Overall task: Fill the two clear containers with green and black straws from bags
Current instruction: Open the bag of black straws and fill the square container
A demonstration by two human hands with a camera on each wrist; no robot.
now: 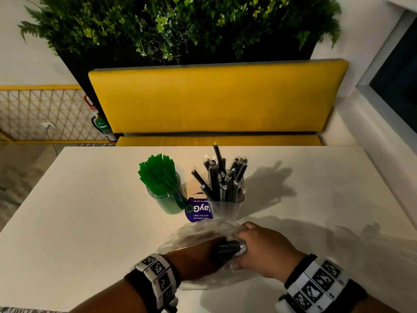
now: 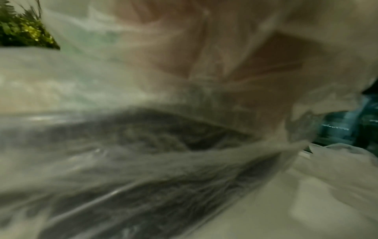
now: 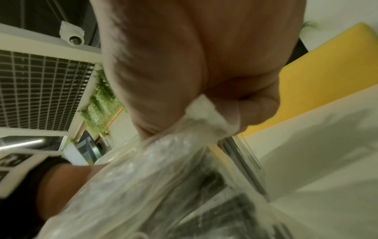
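The left hand (image 1: 198, 256) sits inside the crumpled clear plastic bag (image 1: 198, 236); its fingers are hidden by the film. The left wrist view is blurred: only film and a dark mass show. The purple printed card (image 1: 198, 210) is partly covered by the two containers. The right wrist view cuts off the bundle of black wrapped straws (image 3: 214, 210) at the bottom edge.

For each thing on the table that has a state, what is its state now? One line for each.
Green straw container: upright, packed with green straws.
Black straw container: upright, holds wrapped black straws, some leaning.
Clear plastic bag: crumpled, some black straws inside.
Left hand: inside the bag; grip hidden.
Right hand: grips the bag.
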